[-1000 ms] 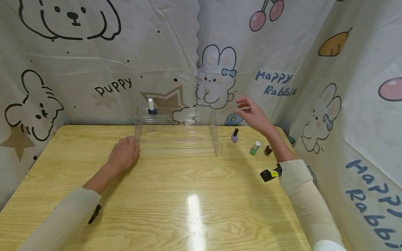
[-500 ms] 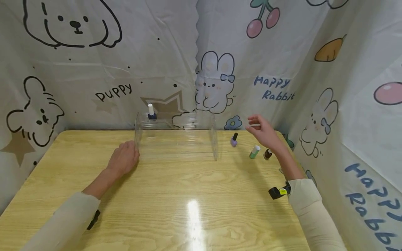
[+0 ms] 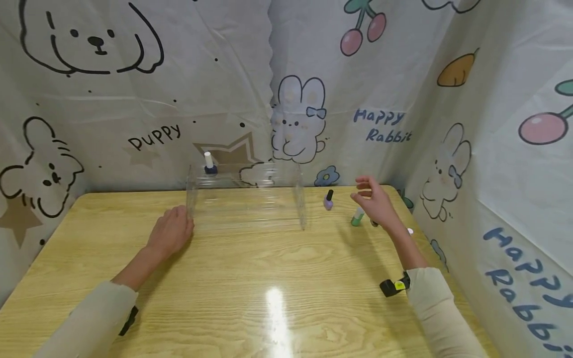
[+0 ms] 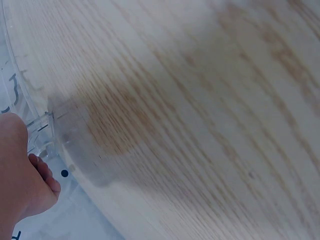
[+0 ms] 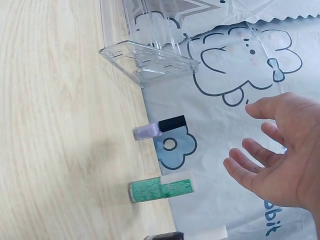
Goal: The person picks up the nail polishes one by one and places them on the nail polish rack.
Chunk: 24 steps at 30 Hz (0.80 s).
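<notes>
My left hand [image 3: 170, 231] grips the left side of a clear acrylic display rack [image 3: 246, 209]; in the left wrist view, the rack's edge [image 4: 42, 122] lies between thumb and curled fingers. A dark blue nail polish bottle [image 3: 210, 170] with a white cap stands on the rack's top tier. My right hand [image 3: 376, 201] holds nothing and hovers above the bottles to the right, fingers loosely bent. Nearest below it is a green nail polish bottle [image 5: 160, 190]. A lilac bottle [image 5: 147, 131] with a black cap stands closer to the rack. A dark bottle [image 5: 167, 236] is cut off by the frame.
A light wood table [image 3: 250, 268] carries everything. Printed cloth [image 3: 224, 99] hangs close behind it and along the right. A small white item [image 3: 410, 231] shows beside the right forearm near the table's right edge.
My right hand has come down and rightward, from above the lilac bottle to over the green and dark ones, partly covering them. The left hand stays at the rack. The head view shifts slightly.
</notes>
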### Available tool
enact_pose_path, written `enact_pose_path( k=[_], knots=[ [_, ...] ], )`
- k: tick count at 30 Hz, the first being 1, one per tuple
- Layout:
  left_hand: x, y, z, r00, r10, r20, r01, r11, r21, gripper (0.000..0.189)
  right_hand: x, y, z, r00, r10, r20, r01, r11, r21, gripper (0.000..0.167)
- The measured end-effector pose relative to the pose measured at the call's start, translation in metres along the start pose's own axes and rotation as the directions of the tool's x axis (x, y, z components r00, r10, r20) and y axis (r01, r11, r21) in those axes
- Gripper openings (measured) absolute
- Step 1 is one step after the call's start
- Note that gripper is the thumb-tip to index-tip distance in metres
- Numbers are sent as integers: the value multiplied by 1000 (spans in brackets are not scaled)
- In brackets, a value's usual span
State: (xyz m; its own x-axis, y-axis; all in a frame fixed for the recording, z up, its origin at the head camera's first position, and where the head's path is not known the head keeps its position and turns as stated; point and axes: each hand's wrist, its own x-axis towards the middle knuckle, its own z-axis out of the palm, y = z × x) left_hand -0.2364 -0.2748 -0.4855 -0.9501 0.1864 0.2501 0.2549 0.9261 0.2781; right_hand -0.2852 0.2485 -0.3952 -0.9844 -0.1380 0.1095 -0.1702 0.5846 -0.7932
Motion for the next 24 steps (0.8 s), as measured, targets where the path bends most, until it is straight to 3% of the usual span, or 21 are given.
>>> enact_pose_path(
  k=[13, 24],
  knots=[
    [0, 0, 1, 1000, 0, -8, 0, 1000, -18, 22, -19, 26, 12, 985, 11, -169, -1, 998, 61, 52],
    [0, 1, 0, 1000, 5, -26, -5, 1000, -17, 22, -31, 40, 15, 989, 42, -142, -26, 993, 111, 63]
  ],
)
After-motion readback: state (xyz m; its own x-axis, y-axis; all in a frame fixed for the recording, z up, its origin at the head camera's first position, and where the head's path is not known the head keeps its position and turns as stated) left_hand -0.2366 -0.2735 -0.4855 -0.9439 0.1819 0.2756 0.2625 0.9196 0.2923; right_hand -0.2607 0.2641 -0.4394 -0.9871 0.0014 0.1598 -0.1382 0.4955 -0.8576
